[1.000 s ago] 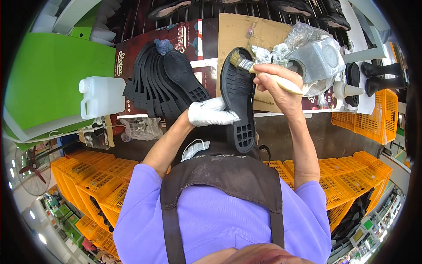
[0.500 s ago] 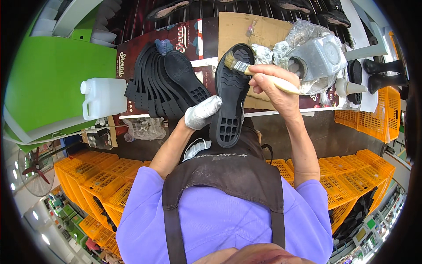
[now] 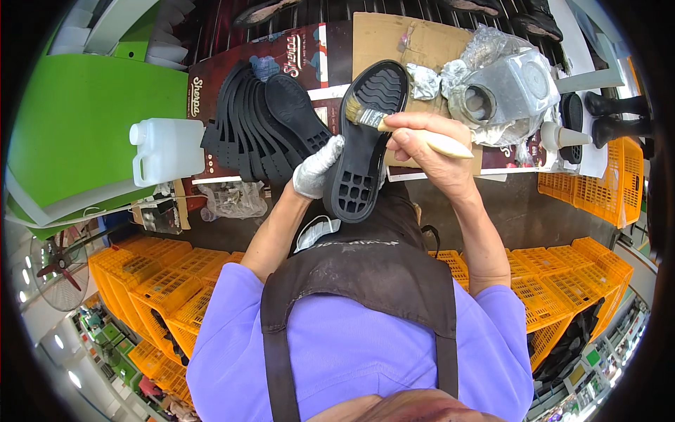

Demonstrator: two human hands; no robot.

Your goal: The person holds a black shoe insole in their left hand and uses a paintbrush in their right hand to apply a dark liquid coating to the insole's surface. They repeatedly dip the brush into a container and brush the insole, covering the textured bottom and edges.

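Observation:
A black rubber shoe sole (image 3: 362, 151) is held up in front of me, its wavy forefoot away from me and its heel grid toward me. My left hand (image 3: 318, 169), in a white glove, grips its left edge; some of the fingers are hidden beneath it. In my bare right hand (image 3: 432, 148) is a paintbrush (image 3: 369, 116) with a pale wooden handle. Its bristles touch the sole near the left rim, just below the wavy part. Left of my gloved hand, several more black soles (image 3: 256, 126) lie fanned out, overlapping one another.
A white plastic jug (image 3: 169, 151) stands at the left on the table. At the right, a clear plastic container (image 3: 503, 91) lies in crumpled plastic by a white nozzle bottle (image 3: 562, 136). Cardboard (image 3: 401, 42) covers the table's middle. Orange crates (image 3: 162, 274) stand at both sides.
The brush has moved down the sole from the wavy forefoot toward the left rim. The sole and my left hand have shifted slightly left and away from me.

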